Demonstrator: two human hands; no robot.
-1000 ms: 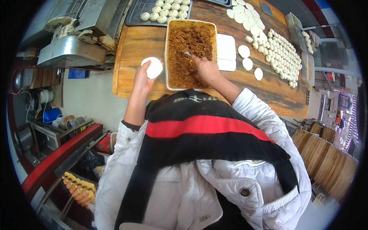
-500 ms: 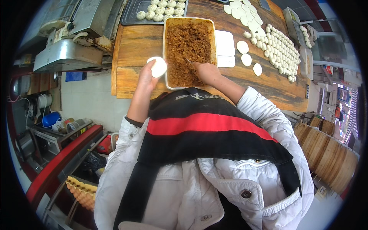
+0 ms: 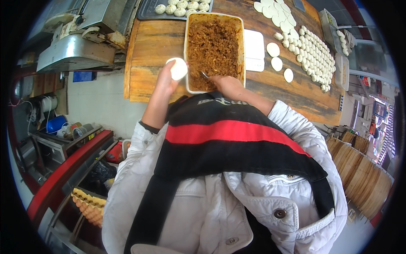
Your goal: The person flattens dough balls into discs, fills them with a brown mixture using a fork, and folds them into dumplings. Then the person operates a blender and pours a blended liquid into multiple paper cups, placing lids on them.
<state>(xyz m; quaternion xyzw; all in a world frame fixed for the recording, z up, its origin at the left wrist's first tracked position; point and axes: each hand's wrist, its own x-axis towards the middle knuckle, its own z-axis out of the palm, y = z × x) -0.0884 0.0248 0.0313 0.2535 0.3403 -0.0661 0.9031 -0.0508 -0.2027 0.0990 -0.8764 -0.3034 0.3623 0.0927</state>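
My left hand holds a round white dough wrapper by its edge, beside the left wall of a plastic tub. The tub is full of brown, crumbly filling. Over the tub's near right part, my right hand is closed on a shiny, spoon-like metal utensil. Only one end of the utensil shows; my fingers cover the rest.
A white flat device lies right of the tub. Beyond are loose wrappers, a stack of wrappers and rows of dough pieces. A dark tray of filled buns stands far left, near a metal machine.
My right hand and the utensil have shifted toward the tub's near end, and more of the metal shows. My left hand still holds the wrapper. The whole view has shifted slightly.
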